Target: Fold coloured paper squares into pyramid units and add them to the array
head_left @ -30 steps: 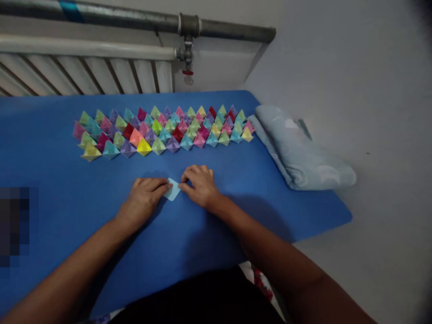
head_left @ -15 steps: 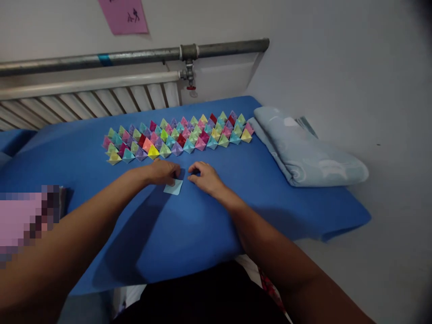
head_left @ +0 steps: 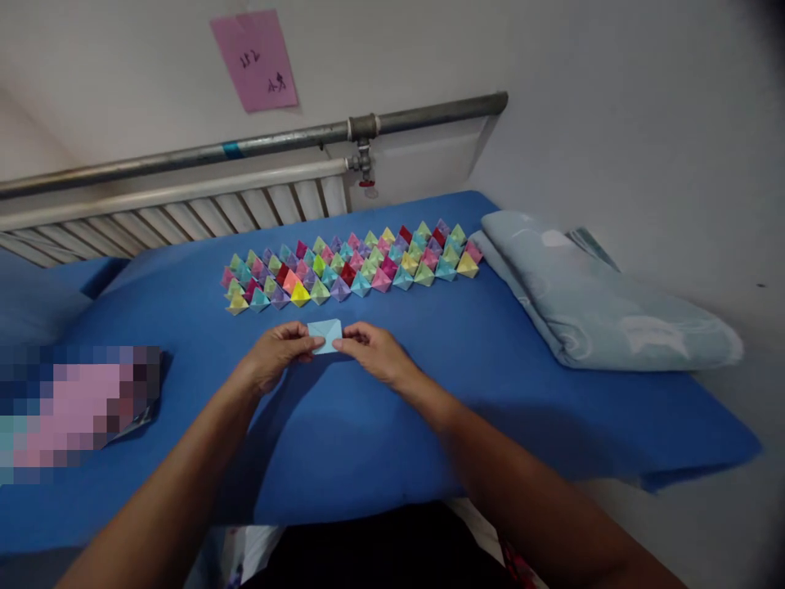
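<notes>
A small light-blue square of folded paper [head_left: 325,334], with crease lines on its face, is pinched between both hands. My left hand [head_left: 279,352] grips its left edge, thumb on the near face. On the other side, my right hand [head_left: 374,350] holds the right edge between thumb and fingers. Just beyond the hands stand rows of folded paper pieces [head_left: 340,288] in many colours, each shaped like a small pointed pyramid. All this is over a blue-covered surface [head_left: 343,442].
To the right lies a folded pale blue blanket [head_left: 589,303]. A pink, pixel-blurred item [head_left: 86,405] rests at the left. Along the wall behind run a radiator [head_left: 202,217] and a metal pipe [head_left: 288,139], below a pink paper note [head_left: 254,61].
The light-blue paper has come up off the blue surface. My right hand, empty before, now grips its right edge, while my left hand has taken its left side. The view has shifted.
</notes>
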Available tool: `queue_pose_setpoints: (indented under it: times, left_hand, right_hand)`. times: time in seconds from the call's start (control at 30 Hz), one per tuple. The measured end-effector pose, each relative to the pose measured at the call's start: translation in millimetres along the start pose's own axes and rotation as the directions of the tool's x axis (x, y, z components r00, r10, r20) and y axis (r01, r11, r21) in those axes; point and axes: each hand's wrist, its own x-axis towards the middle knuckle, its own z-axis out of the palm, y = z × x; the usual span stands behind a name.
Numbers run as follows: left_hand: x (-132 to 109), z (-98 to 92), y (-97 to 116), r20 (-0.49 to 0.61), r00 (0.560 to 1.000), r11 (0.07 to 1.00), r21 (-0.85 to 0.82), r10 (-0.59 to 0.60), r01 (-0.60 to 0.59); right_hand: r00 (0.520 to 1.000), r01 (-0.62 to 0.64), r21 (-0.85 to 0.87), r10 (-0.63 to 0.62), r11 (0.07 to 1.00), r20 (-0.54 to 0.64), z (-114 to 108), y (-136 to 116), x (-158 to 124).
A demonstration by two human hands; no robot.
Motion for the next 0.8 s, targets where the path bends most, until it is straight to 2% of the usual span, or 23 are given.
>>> queue_pose_setpoints:
  times: [0.07,0.17,0.27,0.4,0.53,0.63,0.73,0.8]
  left_hand:
    - [-8,9.5,-4,-0.055,0.998,0.992,-0.130,-0.004,-0.003]
    - [-14,19.6,-8,-0.090,0.996,0.962,-0.273,-0.024,-0.001]
    - [-16,21.4,-11,-0.075,0.996,0.934,-0.357,-0.052,0.022]
    - [-17,12.7,-10,-0.001,0.997,0.917,-0.392,-0.082,0.075]
    - [-14,-1.2,-4,0.096,0.995,0.959,-0.279,-0.022,0.048]
    - [-9,-7.0,-6,0.184,0.980,0.990,-0.135,0.076,-0.051]
    - [-3,-5.5,-15,0.193,0.948,0.958,0.087,0.254,-0.274]
    - [0,-1.4,-23,0.172,0.878,0.835,0.274,0.446,-0.477]
  right_hand:
    - [0.999,-0.011,0.046,0.010,0.999,0.031,6,-1,-3]
    - [0.999,-0.019,0.029,0.018,0.999,0.030,10,-2,-6]
    - [0.998,-0.020,0.056,0.017,0.998,0.058,10,-3,-7]
    - [0.990,-0.027,0.099,0.014,0.995,0.138,8,-4,-7]
    - [0.978,-0.024,0.042,0.015,0.999,0.208,4,-3,-7]
    - [0.982,0.037,-0.069,-0.024,0.997,0.188,1,-1,-8]
    - [0.972,0.218,-0.258,-0.186,0.941,0.142,0,3,-6]
    - [0.924,0.380,-0.460,-0.354,0.803,0.145,-1,6,-4]
